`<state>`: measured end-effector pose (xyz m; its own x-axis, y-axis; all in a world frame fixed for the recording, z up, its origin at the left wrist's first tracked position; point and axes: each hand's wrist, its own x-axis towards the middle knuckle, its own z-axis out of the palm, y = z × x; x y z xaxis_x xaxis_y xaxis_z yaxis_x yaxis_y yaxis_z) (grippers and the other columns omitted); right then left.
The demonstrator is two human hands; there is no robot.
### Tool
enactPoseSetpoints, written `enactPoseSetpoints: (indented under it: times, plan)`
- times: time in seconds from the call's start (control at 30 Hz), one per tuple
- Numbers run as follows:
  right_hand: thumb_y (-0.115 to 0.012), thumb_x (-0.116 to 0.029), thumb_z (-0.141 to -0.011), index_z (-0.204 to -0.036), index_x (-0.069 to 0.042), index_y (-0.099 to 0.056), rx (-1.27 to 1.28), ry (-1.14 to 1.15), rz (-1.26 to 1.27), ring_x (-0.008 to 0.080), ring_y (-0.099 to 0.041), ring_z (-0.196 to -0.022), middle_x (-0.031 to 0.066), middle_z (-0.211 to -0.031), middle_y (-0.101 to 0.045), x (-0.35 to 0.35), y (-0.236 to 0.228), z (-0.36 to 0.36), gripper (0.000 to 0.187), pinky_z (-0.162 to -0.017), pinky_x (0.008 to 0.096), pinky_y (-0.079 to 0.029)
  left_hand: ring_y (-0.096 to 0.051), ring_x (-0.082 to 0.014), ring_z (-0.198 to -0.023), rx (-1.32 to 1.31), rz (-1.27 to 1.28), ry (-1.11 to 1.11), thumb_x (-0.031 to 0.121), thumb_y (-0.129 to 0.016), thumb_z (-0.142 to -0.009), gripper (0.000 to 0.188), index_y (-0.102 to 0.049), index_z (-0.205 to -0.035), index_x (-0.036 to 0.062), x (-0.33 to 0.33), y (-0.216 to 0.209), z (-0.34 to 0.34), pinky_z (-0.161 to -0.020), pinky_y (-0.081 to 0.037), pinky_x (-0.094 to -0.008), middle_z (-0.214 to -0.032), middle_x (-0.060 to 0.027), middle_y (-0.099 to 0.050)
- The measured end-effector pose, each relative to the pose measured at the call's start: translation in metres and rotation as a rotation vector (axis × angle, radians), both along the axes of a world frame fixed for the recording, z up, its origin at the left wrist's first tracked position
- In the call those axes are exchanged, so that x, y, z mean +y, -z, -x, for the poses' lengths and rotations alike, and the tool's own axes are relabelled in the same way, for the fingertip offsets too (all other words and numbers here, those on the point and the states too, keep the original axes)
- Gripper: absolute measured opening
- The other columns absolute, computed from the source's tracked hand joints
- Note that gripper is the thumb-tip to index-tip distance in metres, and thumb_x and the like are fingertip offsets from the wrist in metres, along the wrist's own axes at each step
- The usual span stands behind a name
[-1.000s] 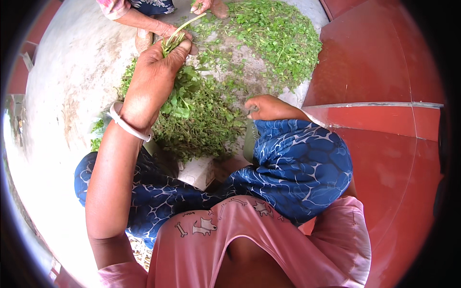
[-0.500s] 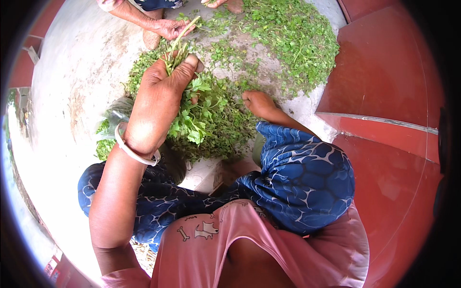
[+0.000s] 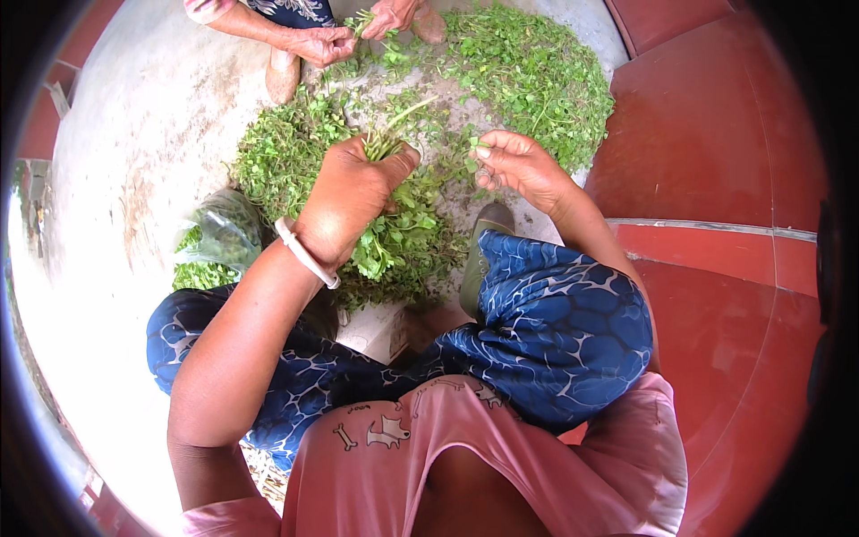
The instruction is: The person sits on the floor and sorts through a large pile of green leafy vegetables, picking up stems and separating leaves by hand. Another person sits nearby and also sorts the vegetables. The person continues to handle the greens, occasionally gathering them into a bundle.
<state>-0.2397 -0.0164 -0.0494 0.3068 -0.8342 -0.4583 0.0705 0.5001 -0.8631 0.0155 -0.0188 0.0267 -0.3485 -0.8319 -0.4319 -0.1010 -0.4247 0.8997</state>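
Note:
My left hand [image 3: 353, 192], a white bangle on its wrist, is closed round a bunch of leafy green herbs [image 3: 389, 246]. Pale stems poke up past the thumb, one longer than the others, and leaves hang below the fist. Off to the right, my right hand [image 3: 528, 174] pinches a small green sprig [image 3: 475, 152] between thumb and fingertips, apart from the bunch. Beneath the left hand spreads a heap of greens [image 3: 282, 152] mixed with darker bits, partly hidden by the hand and bunch.
Across from me a person's hands [image 3: 324, 45] work on some green stems. A larger pile of greens [image 3: 537, 85] lies at the far right by red panels [image 3: 698, 134]. A clear plastic bag [image 3: 224, 224] with greens stands left of my knee; my boot [image 3: 488, 224] is planted right of the heap.
My right hand has risen from beside my knee and now pinches a sprig. The left hand with its bunch has shifted right and slightly nearer. The other person's hands have come together.

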Motion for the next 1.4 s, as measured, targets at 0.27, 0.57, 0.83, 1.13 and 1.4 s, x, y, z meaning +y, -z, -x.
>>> enactPoseSetpoints:
  times: [0.27,0.57,0.83,1.13,1.4]
  plan:
    - [-0.058,-0.012,-0.09,-0.098,-0.007,-0.055,-0.192,0.037,0.046,0.0148,-0.062,-0.077,0.0046,-0.095,-0.061,0.003,-0.051,-0.017,0.01,-0.065,0.0267,-0.049,-0.055,-0.0136,-0.068,0.229,-0.316,-0.028,0.023,-0.055,-0.092,0.023,-0.059,-0.095,0.0009,0.025,0.027,0.014,-0.053,-0.048,-0.0268,-0.088,-0.0085,-0.063]
    - [-0.056,-0.016,-0.092,-0.103,-0.003,-0.058,0.108,-0.304,0.252,0.0076,-0.057,-0.078,0.0003,-0.09,-0.061,0.02,-0.079,-0.038,0.017,-0.069,0.024,-0.046,-0.054,-0.0124,-0.062,0.389,-0.343,-0.151,0.024,-0.059,-0.09,0.022,-0.06,-0.092,0.0022,0.018,0.009,0.022,-0.053,-0.046,-0.026,-0.078,-0.0051,-0.06]
    - [-0.059,-0.017,-0.091,-0.102,-0.001,-0.058,0.118,-0.268,0.275,0.004,-0.05,-0.077,-0.0032,-0.086,-0.057,0.026,-0.066,-0.039,0.019,-0.065,0.0208,-0.041,-0.058,-0.0117,-0.069,0.406,-0.2,-0.042,0.023,-0.064,-0.087,0.022,-0.058,-0.099,0.0049,0.01,0.007,0.018,-0.058,-0.047,-0.0238,-0.084,-0.0033,-0.062]
    - [-0.058,-0.024,-0.09,-0.121,-0.006,-0.051,0.129,-0.028,0.379,0.0145,-0.053,-0.104,0.0054,-0.118,-0.055,0.021,-0.082,-0.03,0.036,-0.089,0.0302,-0.042,-0.057,-0.0134,-0.088,0.278,-0.147,0.164,0.027,-0.063,-0.088,0.026,-0.058,-0.105,0.007,0.006,-0.001,0.012,-0.068,-0.049,-0.0302,-0.094,-0.0035,-0.063]
    - [-0.054,-0.017,-0.093,-0.114,-0.003,-0.053,-0.054,-0.373,0.25,0.0122,-0.055,-0.093,0.0042,-0.101,-0.059,0.018,-0.05,-0.028,0.026,-0.084,0.0284,-0.043,-0.055,-0.0088,-0.084,0.063,-0.005,0.421,0.026,-0.061,-0.09,0.03,-0.061,-0.105,0.0009,0.013,-0.001,0.014,-0.069,-0.046,-0.0245,-0.093,-0.0034,-0.065]
